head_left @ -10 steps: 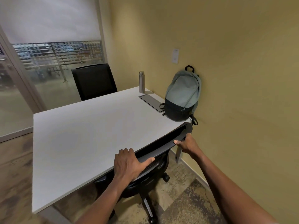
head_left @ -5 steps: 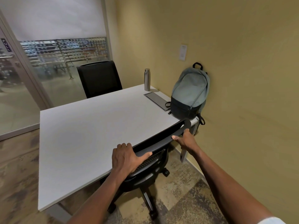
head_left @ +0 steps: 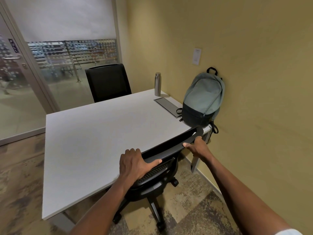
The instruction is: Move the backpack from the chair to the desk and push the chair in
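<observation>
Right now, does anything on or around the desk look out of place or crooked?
Nothing is spilled or damaged. The backpack stands at the desk corner against the wall, a strap hanging off the edge. Both hands, left hand and right hand, grip the chair back.

A small office around you

Your wall (head_left: 237, 39) was yellow, with a white plate (head_left: 196, 56) on it. Frosted glass (head_left: 74, 53) and a door (head_left: 15, 78) stood left, above mottled carpet (head_left: 194, 209); a second chair (head_left: 108, 82) faced you.
</observation>
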A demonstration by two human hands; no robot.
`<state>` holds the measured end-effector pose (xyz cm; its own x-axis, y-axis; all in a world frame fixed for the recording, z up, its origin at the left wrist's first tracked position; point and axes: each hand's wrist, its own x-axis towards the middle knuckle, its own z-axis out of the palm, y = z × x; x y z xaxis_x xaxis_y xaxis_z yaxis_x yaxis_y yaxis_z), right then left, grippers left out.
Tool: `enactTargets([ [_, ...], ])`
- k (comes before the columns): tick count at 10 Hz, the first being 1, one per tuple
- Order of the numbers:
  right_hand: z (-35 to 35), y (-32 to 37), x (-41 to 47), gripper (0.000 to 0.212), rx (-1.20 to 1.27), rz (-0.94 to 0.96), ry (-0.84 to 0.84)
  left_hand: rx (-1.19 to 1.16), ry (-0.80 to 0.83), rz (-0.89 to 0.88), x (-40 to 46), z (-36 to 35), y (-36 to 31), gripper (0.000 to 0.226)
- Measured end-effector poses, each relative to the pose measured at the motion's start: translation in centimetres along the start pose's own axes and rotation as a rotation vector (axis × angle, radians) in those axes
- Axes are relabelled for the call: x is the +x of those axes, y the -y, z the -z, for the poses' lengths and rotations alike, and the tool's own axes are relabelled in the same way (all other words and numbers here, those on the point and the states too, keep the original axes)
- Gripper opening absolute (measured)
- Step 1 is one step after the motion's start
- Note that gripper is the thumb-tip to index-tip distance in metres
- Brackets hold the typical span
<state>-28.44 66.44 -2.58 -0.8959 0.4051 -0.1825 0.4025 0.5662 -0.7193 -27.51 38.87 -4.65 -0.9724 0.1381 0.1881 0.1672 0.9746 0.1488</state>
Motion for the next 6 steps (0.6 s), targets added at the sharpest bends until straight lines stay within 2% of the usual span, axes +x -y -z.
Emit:
enactTargets([
  [1, 0.0, 0.1, 0.0, 0.066, -0.021, 0.004, 0.0, -0.001, -0.001, 0.0, 0.1, -0.2, 0.0, 0.098],
  [3, 0.5, 0.1, -0.9, 0.085, -0.09, 0.017, 0.009, -0.01, 0.007, 0.0, 0.0, -0.1, -0.3, 0.102],
  [4, 0.5, -0.3, -1.8, 0.073, -0.15, 0.035, 0.022, -0.034, 0.073, 0.022, 0.0, 0.2, -0.3, 0.117],
  [5, -0.1, -0.4, -4.0, 0.053, -0.156, 0.048, -0.055, -0.099, 0.24, 0.018, -0.3, 1.6, 0.3, 0.13],
  [6, -1.5, -0.8, -6.4, 0.048, -0.152, 0.116, -0.173, -0.274, 0.277, 0.005, -0.6, 2.8, 1.4, 0.119],
])
